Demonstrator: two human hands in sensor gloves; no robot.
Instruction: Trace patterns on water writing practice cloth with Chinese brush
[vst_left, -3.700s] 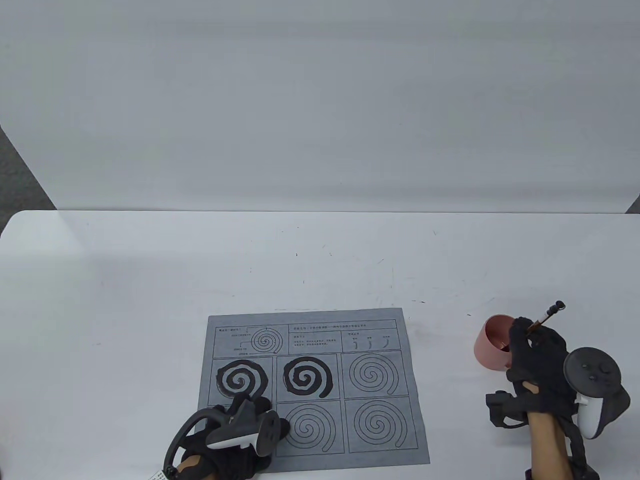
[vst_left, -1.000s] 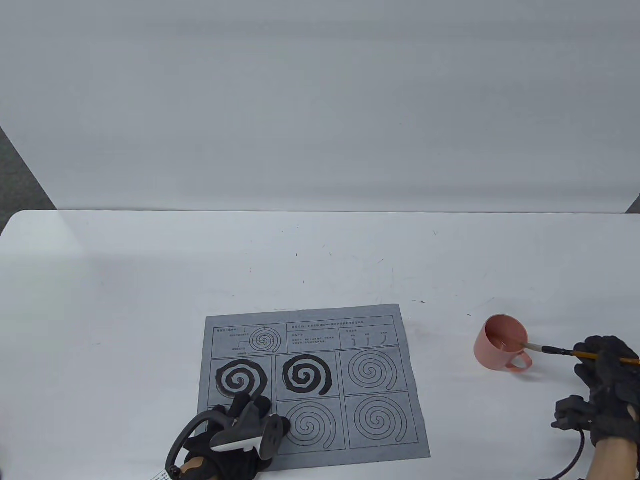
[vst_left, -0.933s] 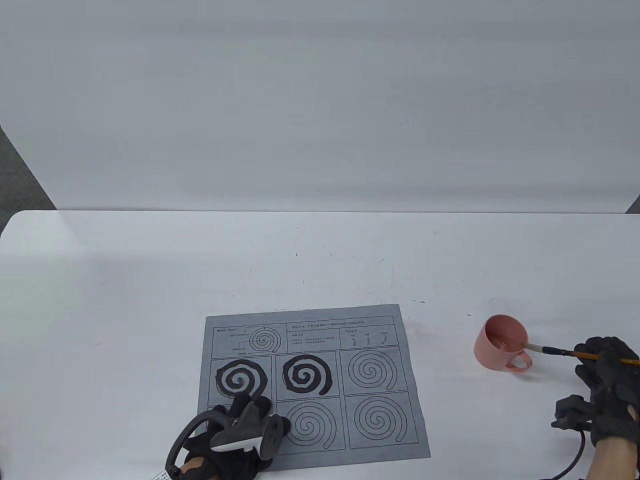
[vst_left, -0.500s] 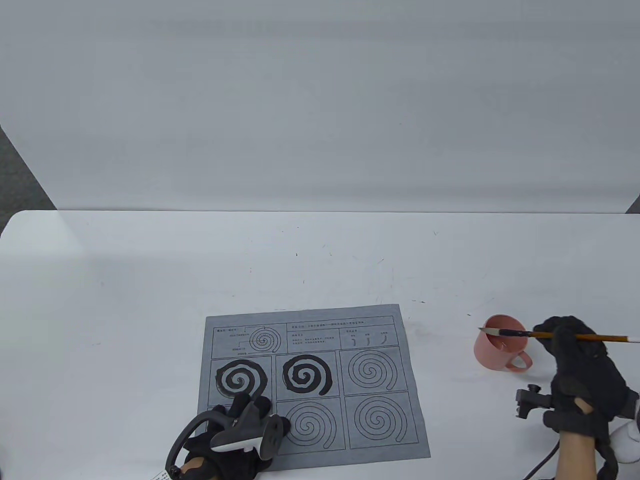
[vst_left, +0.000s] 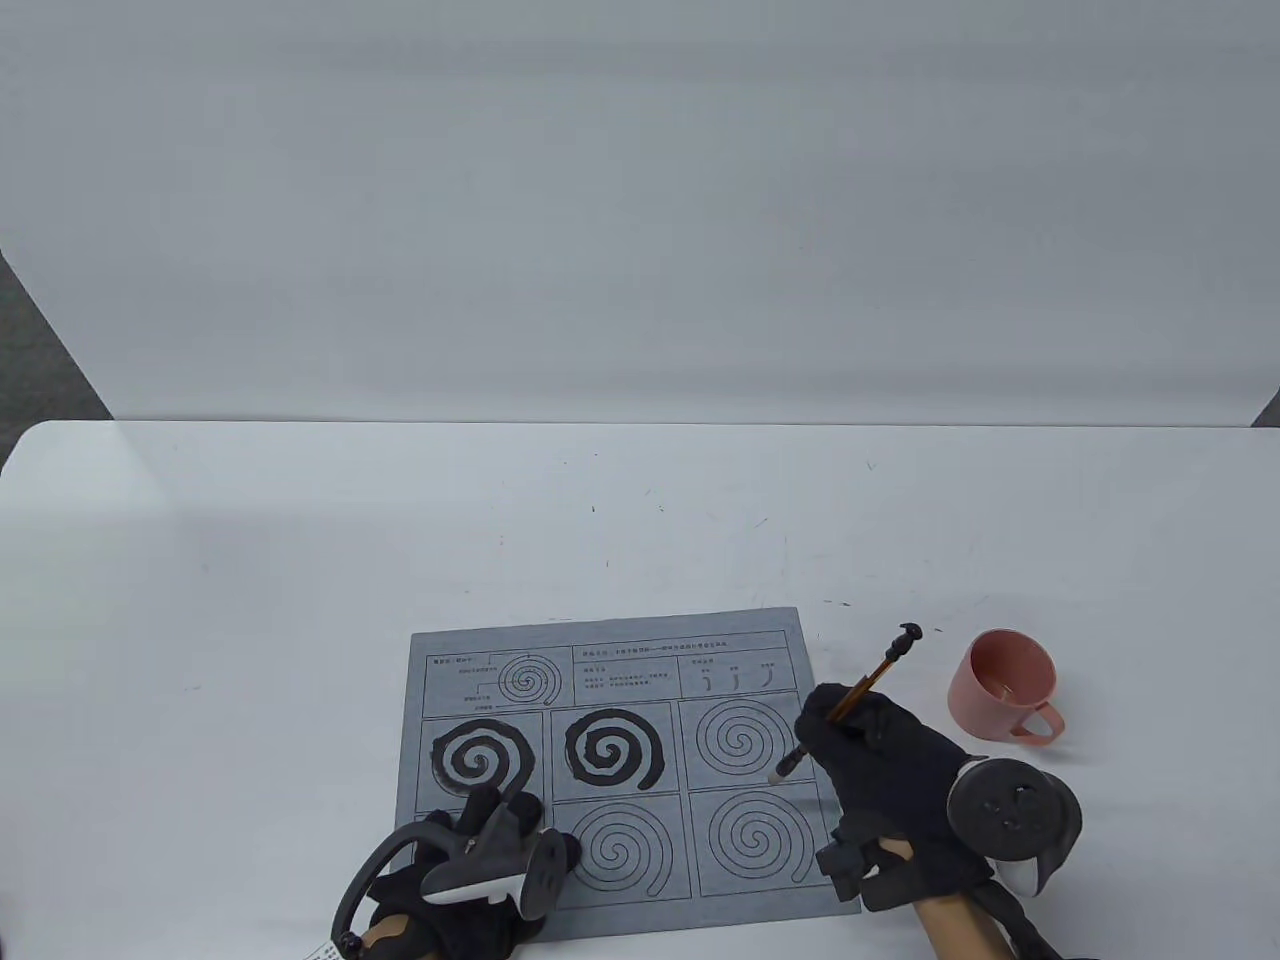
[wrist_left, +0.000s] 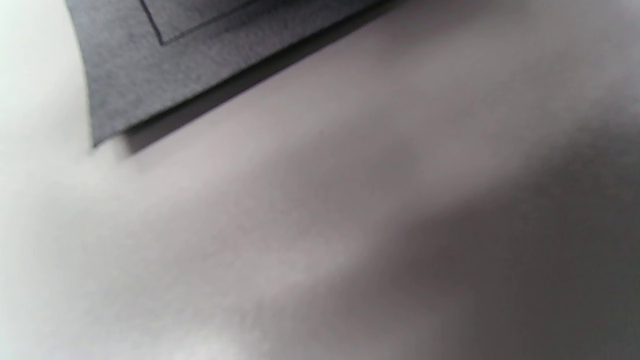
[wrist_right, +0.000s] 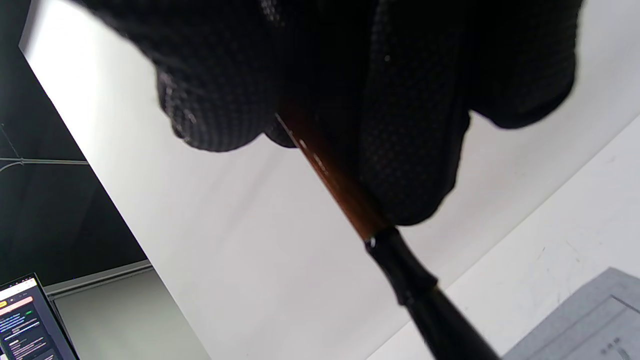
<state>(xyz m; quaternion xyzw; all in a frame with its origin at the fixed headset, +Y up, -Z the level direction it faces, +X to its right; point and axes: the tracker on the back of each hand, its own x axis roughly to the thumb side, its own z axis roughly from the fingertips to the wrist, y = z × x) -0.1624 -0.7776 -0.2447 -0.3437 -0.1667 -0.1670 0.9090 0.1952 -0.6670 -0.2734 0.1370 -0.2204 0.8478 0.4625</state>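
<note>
The right hand (vst_left: 880, 770) holds the brush (vst_left: 850, 700) by the middle of its brown handle, fingers (wrist_right: 410, 150) wrapped narrowly around it, the bristle tip angled down and just ahead of the knuckles, at the lower right edge of the third spiral (vst_left: 745, 742) on the cloth (vst_left: 620, 770). Whether the tip touches the cloth cannot be told. The left hand (vst_left: 470, 870) rests flat on the cloth's near left corner, pinning it to the tabletop (vst_left: 300, 560); how its fingers lie is hidden under the tracker. Two spirals (vst_left: 610, 750) beyond that hand are already dark. The pink cup (vst_left: 1005, 698) stands just past the right hand, on its outer side. The brush looks light and stiff in the handle but soft at the tip, so a mid-handle grip with gentle pressure suits it. The cloth seems thin and limp and likely to slide unless held
</note>
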